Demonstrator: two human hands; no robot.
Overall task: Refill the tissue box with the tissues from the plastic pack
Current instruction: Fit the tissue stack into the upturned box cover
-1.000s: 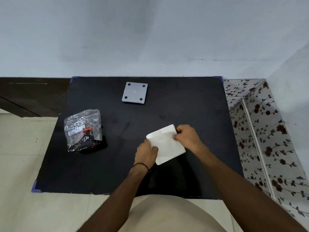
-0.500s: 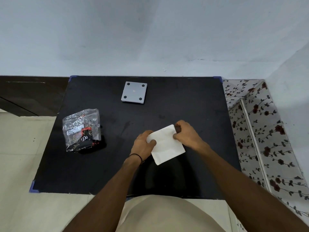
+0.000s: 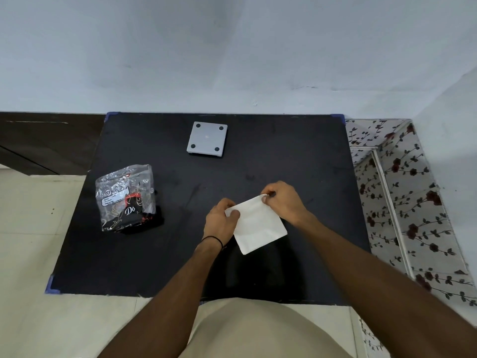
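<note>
A white folded stack of tissues point(image 3: 258, 224) is held just above the black table point(image 3: 309, 164), near its middle. My left hand point(image 3: 220, 219) pinches the stack's upper left corner, and my right hand point(image 3: 282, 201) pinches its upper right corner. A crumpled clear plastic pack point(image 3: 125, 196) with black and red print lies on the table's left side, apart from both hands. A grey square box piece point(image 3: 207, 139) with four dark round feet rests at the back of the table.
A white wall stands right behind the table. A floral-patterned cabinet point(image 3: 402, 202) sits against the table's right edge. Pale floor tiles point(image 3: 31, 241) lie to the left, with a dark skirting beyond them.
My left hand has slid from the tissue stack's lower left edge up to its upper left corner. The stack stays in about the same place, and my right hand keeps its corner grip.
</note>
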